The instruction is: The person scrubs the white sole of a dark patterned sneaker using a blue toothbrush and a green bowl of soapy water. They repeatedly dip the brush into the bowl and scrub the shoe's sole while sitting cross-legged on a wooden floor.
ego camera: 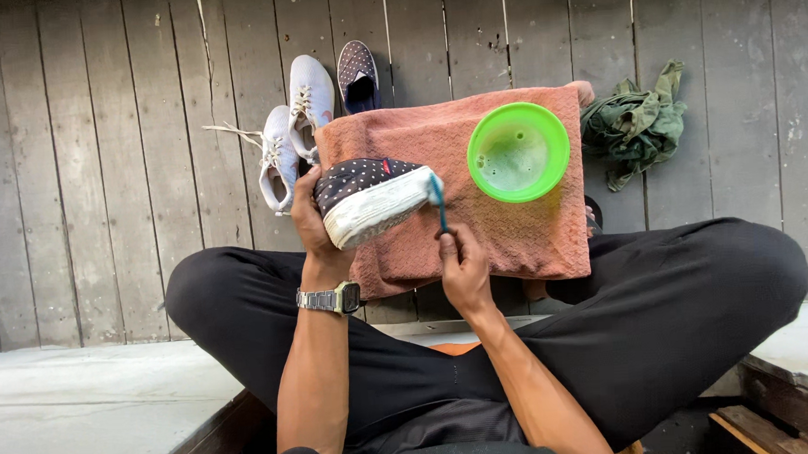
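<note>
My left hand (311, 224) grips a dark polka-dot slip-on shoe (366, 190) with a white sole, held on its side above a pinkish-orange towel (513, 222). My right hand (465, 268) holds a small blue-handled brush (439, 203) upright, its head touching the toe end of the shoe's white sole. A green round bowl (518, 151) with cloudy liquid rests on the towel to the right of the shoe. A metal watch (331, 299) sits on my left wrist.
A pair of white lace-up sneakers (293, 136) and the matching polka-dot shoe (358, 75) lie on the wooden plank floor beyond the towel. A crumpled green cloth (636, 121) lies at right. My crossed legs in black trousers (680, 306) frame the towel.
</note>
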